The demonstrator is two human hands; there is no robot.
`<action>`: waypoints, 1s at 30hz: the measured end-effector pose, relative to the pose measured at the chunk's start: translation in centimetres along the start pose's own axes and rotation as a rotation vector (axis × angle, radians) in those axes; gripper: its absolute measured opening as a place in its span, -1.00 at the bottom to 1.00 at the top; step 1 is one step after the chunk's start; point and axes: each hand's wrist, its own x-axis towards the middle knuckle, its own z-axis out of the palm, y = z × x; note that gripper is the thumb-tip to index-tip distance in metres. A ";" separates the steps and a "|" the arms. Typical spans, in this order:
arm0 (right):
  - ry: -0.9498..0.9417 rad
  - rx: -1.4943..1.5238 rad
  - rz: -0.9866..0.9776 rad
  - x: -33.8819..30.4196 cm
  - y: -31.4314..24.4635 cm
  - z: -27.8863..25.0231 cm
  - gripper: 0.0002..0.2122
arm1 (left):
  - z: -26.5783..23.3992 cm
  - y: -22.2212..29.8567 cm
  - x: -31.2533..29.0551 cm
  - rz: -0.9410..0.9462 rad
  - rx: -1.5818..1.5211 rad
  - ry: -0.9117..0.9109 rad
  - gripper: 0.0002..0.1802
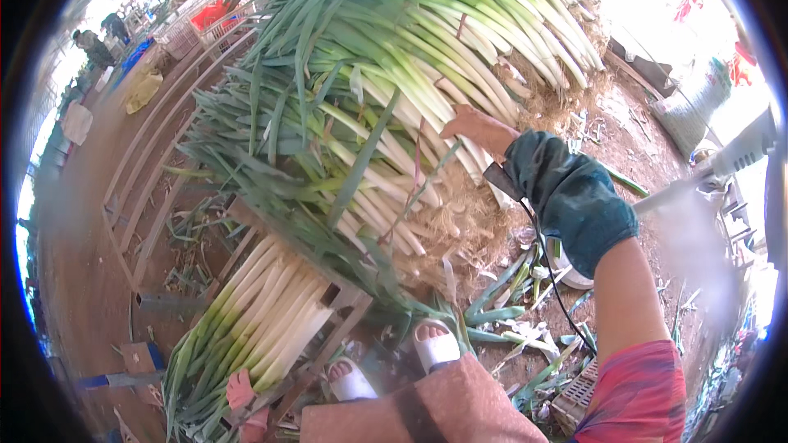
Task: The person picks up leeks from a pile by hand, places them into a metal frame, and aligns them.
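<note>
Head view: right hand (483, 130) touches leeks (414, 94); pale sack (696, 119), contents hidden.

Large heap of long green-and-white leeks (394, 98), untrimmed: flat dark-green leaves spread to upper left, pale stalks roughly parallel, shaggy tan roots at lower right. Thin reddish ties (462, 26) across some stalks. What carries heap hidden. Smaller bunch of cleaner, root-free leeks (267, 299) lies apart, lower left: white ends toward upper right, beside corner of grey-brown frame (355, 305), green leaves toward lower left.
</note>
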 end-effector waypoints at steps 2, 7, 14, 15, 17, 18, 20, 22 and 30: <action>-0.120 -0.208 -0.876 -2.6 -0.2 -0.1 -0.66 | -0.5 -0.2 0.1 0.037 -0.007 -0.021 -0.31; -0.463 1.093 0.120 -8.5 -2.8 3.7 -0.74 | -4.9 -2.7 -2.6 0.064 -0.366 0.056 -0.32; -0.344 1.291 0.226 -12.0 -7.1 7.6 -0.85 | -20.0 2.1 -8.9 -0.145 -1.259 0.383 -0.47; -0.344 1.323 0.217 -12.1 -7.3 8.0 -0.81 | -21.5 4.4 -8.6 -0.048 -1.318 0.370 -0.52; -0.245 1.014 -0.145 -12.6 -7.4 8.4 -0.79 | -23.2 9.9 -6.4 0.112 -1.450 0.229 -0.48; -0.164 0.688 -0.466 -13.1 -7.3 8.5 -0.75 | -23.7 12.7 -5.2 0.130 -1.519 0.069 -0.44; 0.093 -0.012 -0.883 -14.5 -7.0 8.3 -0.62 | -24.0 19.0 -2.3 0.152 -1.594 -0.167 -0.41; 0.051 -0.012 -0.882 -16.2 -6.8 7.8 -0.60 | -23.7 24.9 -0.8 0.145 -1.788 -0.384 -0.45; 0.026 -0.088 -0.908 -20.5 -6.5 7.0 -0.60 | -20.5 33.4 3.1 0.155 -1.385 -0.324 -0.69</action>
